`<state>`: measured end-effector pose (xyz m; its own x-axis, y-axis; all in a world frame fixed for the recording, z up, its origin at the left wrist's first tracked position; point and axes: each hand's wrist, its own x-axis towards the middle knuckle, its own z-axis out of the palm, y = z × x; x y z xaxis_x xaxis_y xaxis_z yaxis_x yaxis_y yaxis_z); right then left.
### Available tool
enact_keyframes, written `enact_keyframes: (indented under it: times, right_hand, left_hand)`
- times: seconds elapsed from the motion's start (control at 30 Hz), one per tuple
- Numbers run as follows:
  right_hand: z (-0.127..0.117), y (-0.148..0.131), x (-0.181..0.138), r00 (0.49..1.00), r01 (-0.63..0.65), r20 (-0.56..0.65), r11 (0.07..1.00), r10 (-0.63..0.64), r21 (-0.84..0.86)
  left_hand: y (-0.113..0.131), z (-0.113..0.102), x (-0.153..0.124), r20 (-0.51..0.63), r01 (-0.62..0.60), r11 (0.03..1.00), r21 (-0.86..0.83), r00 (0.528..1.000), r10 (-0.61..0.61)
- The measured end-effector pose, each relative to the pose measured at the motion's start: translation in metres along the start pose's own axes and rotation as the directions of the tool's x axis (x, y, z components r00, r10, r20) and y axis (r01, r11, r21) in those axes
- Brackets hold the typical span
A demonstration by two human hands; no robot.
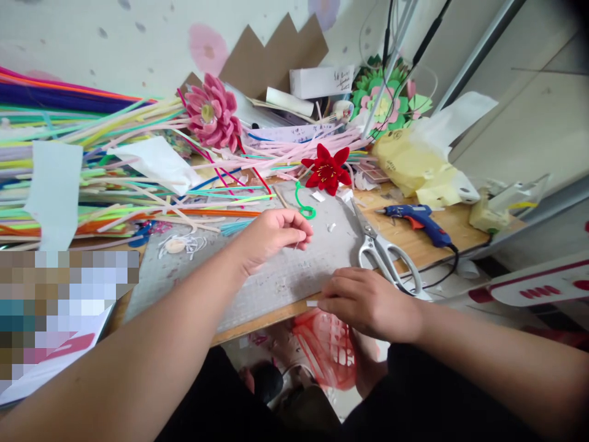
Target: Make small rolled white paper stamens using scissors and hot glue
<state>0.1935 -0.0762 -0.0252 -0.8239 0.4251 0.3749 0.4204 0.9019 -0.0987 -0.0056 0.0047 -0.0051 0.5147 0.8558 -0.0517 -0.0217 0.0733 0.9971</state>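
My left hand (278,238) is above the grey cutting mat (257,282), thumb and fingers pinched together. A tiny thin bit shows under its fingertips, too small to name. My right hand (363,302) is closed at the table's front edge, with a small white strip (312,303) at its fingertips. Just beyond the left hand lies a green pipe cleaner (307,212) with a coiled end. Behind it rests a red fuzzy flower (326,170) with pointed petals. Silver-handled scissors (375,242) lie beside the right hand, blades pointing away.
A blue glue gun (416,222) with a black cord lies at the right, near a yellow plastic bag (409,162). Bundles of coloured pipe cleaners (105,215) crowd the left. A pink flower (211,113) stands behind them. Below the table edge is a red mesh basket (329,350).
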Motion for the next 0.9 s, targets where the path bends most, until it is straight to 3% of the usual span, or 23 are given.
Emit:
enact_keyframes:
  times: [0.1,0.17,0.27,0.4,0.6,0.67,0.7,0.73,0.77,0.8,0.83,0.87,0.9]
  right_hand:
    - [-0.008,0.008,-0.001,0.983,-0.120,-0.131,0.988,0.132,0.094]
    - [-0.016,0.013,0.002,0.960,-0.153,-0.228,0.986,0.164,0.065]
    - [-0.027,0.018,0.008,0.956,-0.062,-0.289,0.996,0.040,-0.069]
    - [-0.036,0.020,0.014,0.951,0.049,-0.287,0.973,-0.115,-0.227]
    - [-0.034,0.019,0.016,0.939,0.126,-0.279,0.957,-0.200,-0.261]
    - [-0.035,0.024,0.011,0.956,0.085,-0.255,0.967,-0.148,-0.242]
    - [-0.037,0.030,0.006,0.962,-0.011,-0.269,0.973,-0.052,-0.229]
    - [-0.040,0.038,-0.001,0.947,-0.188,-0.299,0.960,0.121,-0.209]
    - [-0.045,0.048,-0.011,0.880,-0.406,-0.342,0.896,0.330,-0.180]
    - [-0.050,0.059,-0.023,0.726,-0.650,-0.401,0.748,0.559,-0.134]
    - [-0.056,0.071,-0.037,0.491,-0.860,-0.405,0.502,0.771,-0.088]
    - [-0.062,0.084,-0.052,0.377,-0.922,-0.406,0.379,0.832,-0.078]
    - [-0.066,0.095,-0.067,0.312,-0.948,-0.392,0.309,0.866,-0.071]
  left_hand:
    - [0.003,0.004,-0.004,0.102,0.006,0.995,0.104,0.995,-0.016]
    - [0.004,0.009,-0.007,0.177,0.006,0.982,0.186,0.984,-0.040]
    - [0.004,0.014,-0.010,0.223,0.020,0.973,0.232,0.972,-0.073]
    - [0.002,0.016,-0.010,0.130,0.057,0.986,0.159,0.988,-0.078]
    - [0.003,0.016,-0.010,0.162,0.056,0.990,0.133,0.984,-0.077]
    - [0.004,0.016,-0.009,0.133,0.037,0.988,0.151,0.989,-0.057]
    - [0.004,0.015,-0.009,0.109,0.017,0.987,0.160,0.993,-0.035]
    - [0.004,0.015,-0.008,0.080,-0.003,0.986,0.169,0.997,-0.010]
    - [0.003,0.014,-0.007,0.051,-0.021,0.985,0.172,0.999,0.013]
    - [0.003,0.014,-0.006,0.023,-0.036,0.985,0.172,0.999,0.033]
    - [0.003,0.014,-0.006,0.000,-0.047,0.985,0.167,0.999,0.048]
    - [0.003,0.013,-0.005,-0.020,-0.053,0.986,0.159,0.998,0.057]
    - [0.003,0.013,-0.005,-0.034,-0.054,0.987,0.152,0.998,0.060]
